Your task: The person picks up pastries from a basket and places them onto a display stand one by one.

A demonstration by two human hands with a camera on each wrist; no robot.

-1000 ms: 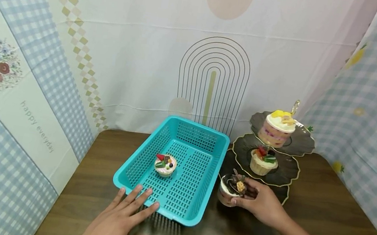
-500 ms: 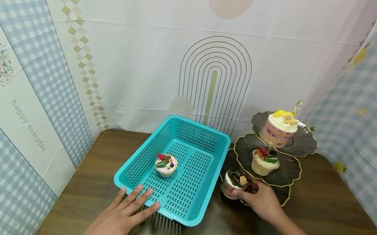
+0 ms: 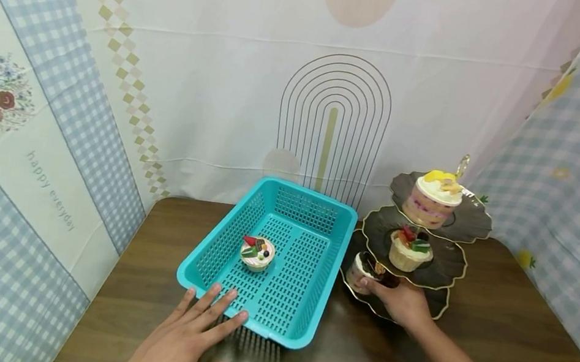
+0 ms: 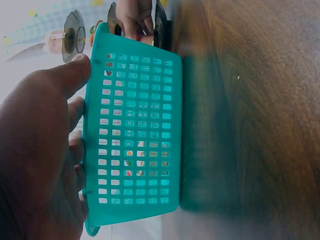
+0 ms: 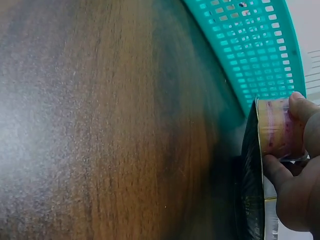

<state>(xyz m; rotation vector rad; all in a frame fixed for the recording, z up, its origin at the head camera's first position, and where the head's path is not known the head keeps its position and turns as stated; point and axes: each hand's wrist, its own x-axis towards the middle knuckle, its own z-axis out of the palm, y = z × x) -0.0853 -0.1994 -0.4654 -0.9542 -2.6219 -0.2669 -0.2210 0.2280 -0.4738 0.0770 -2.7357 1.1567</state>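
Observation:
My right hand [image 3: 405,302] grips a dessert cup [image 3: 360,272] with a dark chocolate top at the left side of the stand's bottom tier [image 3: 375,307]. In the right wrist view the clear side of the cup [image 5: 277,127] shows pink and cream layers, and its base meets the dark tray. My left hand [image 3: 184,336] lies with spread, straight fingers on the near rim of a turquoise plastic basket [image 3: 329,273]. Inside the basket sits a small fruit tart [image 3: 257,254] with pale cream and a strawberry piece.
A three-tier dark stand with gold edges holds a yellow-topped dessert cup [image 3: 435,198] on its top tier [image 3: 470,222] and a fruit tart [image 3: 410,250] on its middle tier [image 3: 445,265]. The upper tiers overhang the bottom one. Patterned cloths [image 3: 216,72] border the wooden table [image 3: 143,272].
My right hand has moved the chocolate-topped cup slightly back and right, from the stand's front edge onto the bottom tier. The left hand stays on the basket rim.

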